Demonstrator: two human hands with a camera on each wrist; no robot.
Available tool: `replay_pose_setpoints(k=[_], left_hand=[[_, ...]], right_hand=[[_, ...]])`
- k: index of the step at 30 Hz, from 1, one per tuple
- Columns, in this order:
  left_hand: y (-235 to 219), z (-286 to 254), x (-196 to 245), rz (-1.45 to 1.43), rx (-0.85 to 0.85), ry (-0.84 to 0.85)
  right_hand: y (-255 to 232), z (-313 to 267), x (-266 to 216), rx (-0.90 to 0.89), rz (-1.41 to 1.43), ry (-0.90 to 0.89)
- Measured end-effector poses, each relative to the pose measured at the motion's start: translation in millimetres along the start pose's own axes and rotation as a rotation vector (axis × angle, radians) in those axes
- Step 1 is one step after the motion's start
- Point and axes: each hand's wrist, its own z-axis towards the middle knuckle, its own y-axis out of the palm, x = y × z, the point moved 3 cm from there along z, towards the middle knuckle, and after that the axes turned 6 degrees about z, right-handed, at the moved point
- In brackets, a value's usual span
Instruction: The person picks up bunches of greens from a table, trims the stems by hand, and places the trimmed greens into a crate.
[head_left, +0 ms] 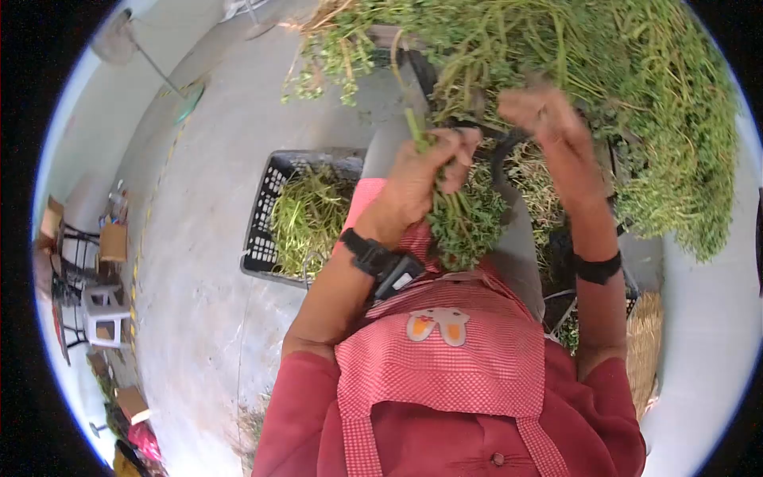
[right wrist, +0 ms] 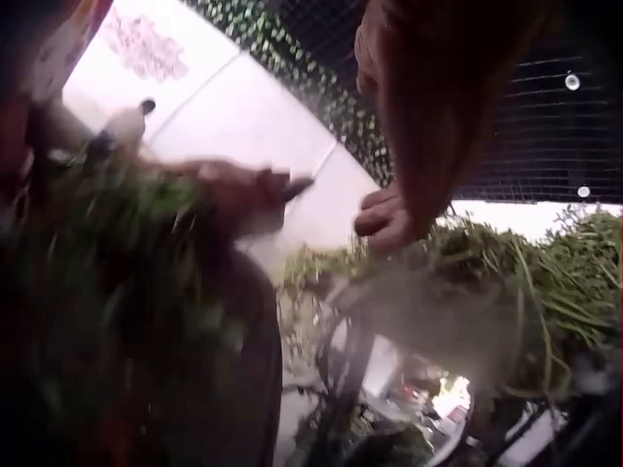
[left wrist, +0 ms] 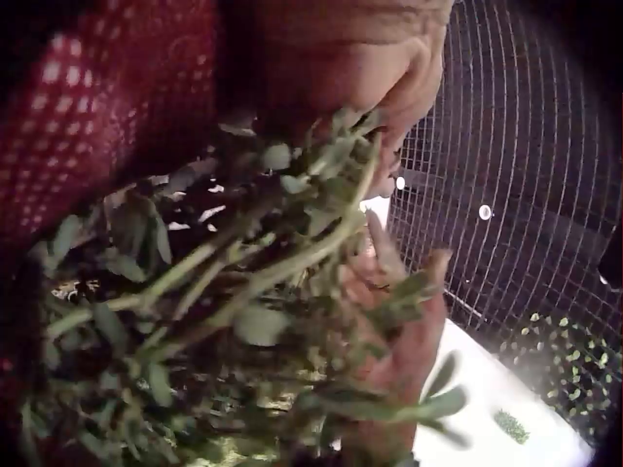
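Note:
My left hand (head_left: 417, 179) grips a bunch of leafy green stems (head_left: 470, 219) above the lap, its leafy end hanging toward the apron (head_left: 445, 366) and cut stem ends poking out past the thumb side. In the left wrist view the leaves of this bunch (left wrist: 243, 302) fill the lower left. To the right, my right hand (head_left: 548, 119) is raised apart from the bunch, close in front of a big heap of the same greens (head_left: 548, 48). It is blurred, with loosely bent fingers and no stem visible in them in the right wrist view.
A black plastic crate (head_left: 256, 226) with loose stems stands on the floor at the left. More cut greens (head_left: 532, 171) lie below, between the hands. A woven straw-coloured sack (head_left: 645, 342) is at the right; a white stool (head_left: 103, 314) and cardboard box (head_left: 113, 242) stand far left.

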Motion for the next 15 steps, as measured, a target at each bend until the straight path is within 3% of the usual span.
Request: replay_pose_setpoints(k=[2, 6, 8, 11, 13, 15], left_hand=[[7, 1, 4, -0.082, -0.038, 0.008], [13, 8, 3, -0.211, -0.084, 0.018], [11, 13, 1, -0.217, -0.133, -0.023], [17, 17, 0, -0.138, -0.034, 0.065], [19, 17, 2, -0.109, -0.117, 0.054], [29, 7, 7, -0.116, -0.161, -0.021]], right_hand=[[-4, -27, 50, -0.133, 0.056, 0.123], [44, -66, 55, -0.144, -0.208, 0.140], [58, -75, 61, -0.199, 0.210, 0.407], [41, -67, 36, -0.140, 0.019, 0.450], [26, -64, 49, -0.184, 0.132, 0.416], [18, -59, 42, -0.355, 0.456, 0.604]])
